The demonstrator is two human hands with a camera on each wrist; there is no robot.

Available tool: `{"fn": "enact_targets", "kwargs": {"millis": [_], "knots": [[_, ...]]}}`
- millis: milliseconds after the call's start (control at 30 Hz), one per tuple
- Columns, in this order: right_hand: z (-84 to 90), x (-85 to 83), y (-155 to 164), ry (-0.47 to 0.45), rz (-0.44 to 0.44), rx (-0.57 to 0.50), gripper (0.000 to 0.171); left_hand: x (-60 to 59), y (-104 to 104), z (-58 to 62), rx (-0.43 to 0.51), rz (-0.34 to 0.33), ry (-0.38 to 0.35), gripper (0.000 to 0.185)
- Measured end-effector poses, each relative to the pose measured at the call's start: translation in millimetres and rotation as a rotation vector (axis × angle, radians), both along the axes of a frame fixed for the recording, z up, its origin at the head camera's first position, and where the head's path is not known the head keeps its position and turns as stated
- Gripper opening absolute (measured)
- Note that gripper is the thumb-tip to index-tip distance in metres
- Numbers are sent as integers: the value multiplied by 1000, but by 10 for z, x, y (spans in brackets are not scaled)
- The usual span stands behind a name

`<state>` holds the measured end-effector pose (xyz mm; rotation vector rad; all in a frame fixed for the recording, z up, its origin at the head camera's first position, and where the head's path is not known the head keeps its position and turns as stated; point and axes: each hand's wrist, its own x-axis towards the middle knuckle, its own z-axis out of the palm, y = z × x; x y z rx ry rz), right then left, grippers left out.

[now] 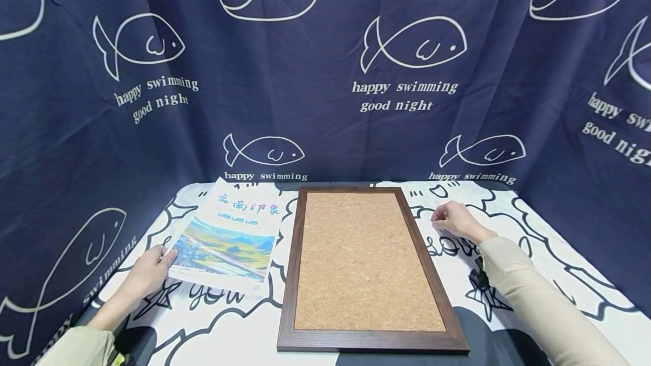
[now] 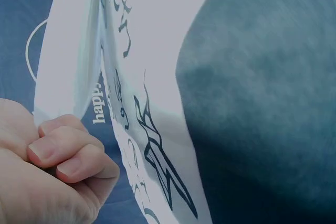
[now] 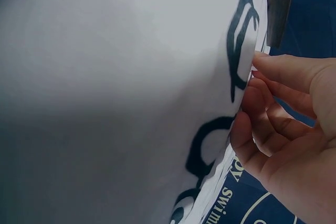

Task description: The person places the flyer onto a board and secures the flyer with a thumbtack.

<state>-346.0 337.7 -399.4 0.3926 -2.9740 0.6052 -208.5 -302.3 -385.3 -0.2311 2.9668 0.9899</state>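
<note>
Holding the near left corner of a poster (image 1: 229, 239), the left hand (image 1: 148, 273) sits well to the left of the cork board (image 1: 363, 261). In the left wrist view its fingers (image 2: 63, 148) are curled tight, and the head view shows them closed on the poster's edge. The poster lies flat on the cloth (image 1: 229, 321), just left of the board, its long side running roughly along the board's left frame with a narrow gap between them. It shows a landscape picture low down and coloured characters on white near the top.

The board lies flat in the middle of the cloth, a cork panel inside a dark wooden frame, long side pointing away from the person. Its near edge lies close to the cloth's front edge, and its far edge is near the curtain (image 1: 325, 72), a navy sheet printed with white fish and words that stands behind the board and on both sides.

The right hand (image 1: 452, 220) rests on the cloth just right of the board's far right part, apart from the frame. Its fingers (image 3: 283, 74) are bent, tips drawn together against the thumb; the right wrist view shows a tiny pale thing (image 3: 261, 52) pinched at the tips, too small to name. A beige sleeve (image 1: 539, 304) runs back from that hand.
</note>
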Motion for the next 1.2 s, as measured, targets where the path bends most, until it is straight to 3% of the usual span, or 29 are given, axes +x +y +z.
{"fn": "enact_targets", "kwargs": {"millis": [200, 567, 800, 1200], "knots": [[8, 8, -5, -4, -2, -6, 7, -6, 40, 52, 30, 39, 2, 50], [15, 15, 1, -5, -19, -15, 8, -4, 315, 125, 102, 81, 119, 52], [19, 7, -2, -7, -24, -19, 10, -6, 589, 180, 143, 62, 123, 46], [5, 8, 0, 0, -35, -21, 10, -36, 1171, 163, 265, -4, 128, 40]]}}
